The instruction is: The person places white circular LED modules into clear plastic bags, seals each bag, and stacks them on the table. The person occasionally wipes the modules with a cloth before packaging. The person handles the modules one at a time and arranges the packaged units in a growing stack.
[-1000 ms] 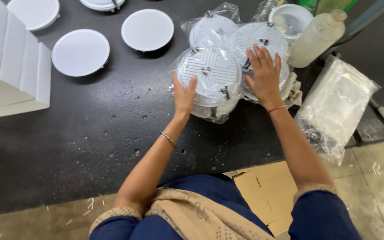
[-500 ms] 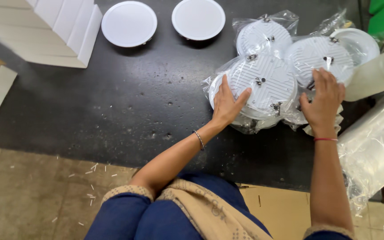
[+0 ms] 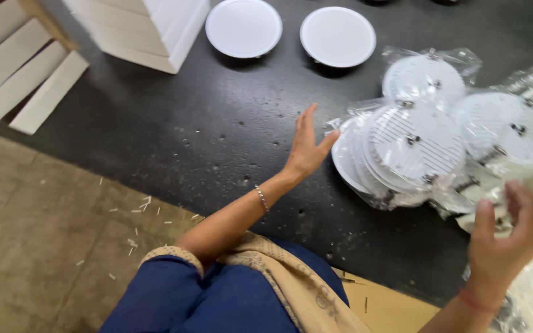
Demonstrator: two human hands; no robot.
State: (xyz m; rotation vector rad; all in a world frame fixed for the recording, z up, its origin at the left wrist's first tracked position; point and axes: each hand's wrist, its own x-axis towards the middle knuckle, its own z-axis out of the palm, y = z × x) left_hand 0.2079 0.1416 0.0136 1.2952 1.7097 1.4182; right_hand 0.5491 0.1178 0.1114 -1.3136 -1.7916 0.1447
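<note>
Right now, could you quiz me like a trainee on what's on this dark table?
1. True or false: the left hand is gripping a bagged disc.
2. How many unwrapped round white discs lie at the top of the table?
3. Which hand is raised by the wrapped pile: A left, B right?

Key: 1 false, it is open beside it. 2 two. 3 B.

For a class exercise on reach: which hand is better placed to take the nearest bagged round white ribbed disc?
Left hand: open, thumb beside the nearest bagged disc; right hand sits lower.
</note>
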